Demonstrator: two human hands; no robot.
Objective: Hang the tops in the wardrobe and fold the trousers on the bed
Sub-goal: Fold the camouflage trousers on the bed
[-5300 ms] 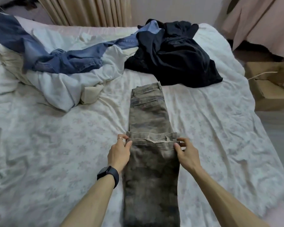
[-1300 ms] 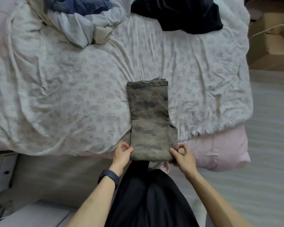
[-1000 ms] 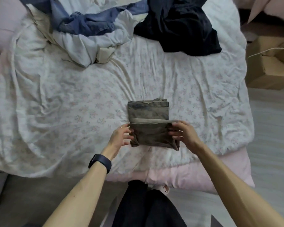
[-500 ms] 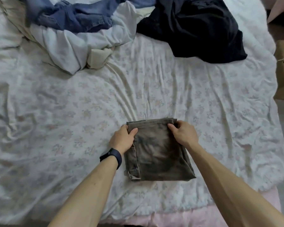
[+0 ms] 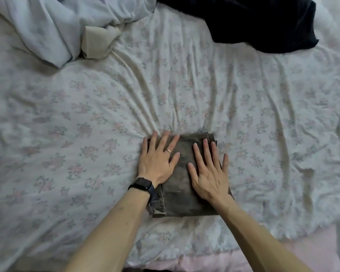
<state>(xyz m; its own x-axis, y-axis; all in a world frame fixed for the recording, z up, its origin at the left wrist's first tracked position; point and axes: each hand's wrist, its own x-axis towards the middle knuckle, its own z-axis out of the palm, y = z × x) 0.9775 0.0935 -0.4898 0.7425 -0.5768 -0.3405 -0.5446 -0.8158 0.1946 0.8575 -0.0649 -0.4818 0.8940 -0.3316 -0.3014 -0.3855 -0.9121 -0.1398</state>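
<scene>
Olive folded trousers [image 5: 182, 185] run lengthwise away, beneath left hand [image 5: 157, 163] and right hand [image 5: 210, 174].

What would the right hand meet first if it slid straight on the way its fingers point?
The right hand would slide off the far edge of the trousers onto bare bedsheet; beyond that, probably the dark clothes.

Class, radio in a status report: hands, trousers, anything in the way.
Open and flat: left hand, right hand, pressing trousers. Trousers folded compact on bed. Far side, dark garment and pale clothes lie apart; nothing blocking.
</scene>
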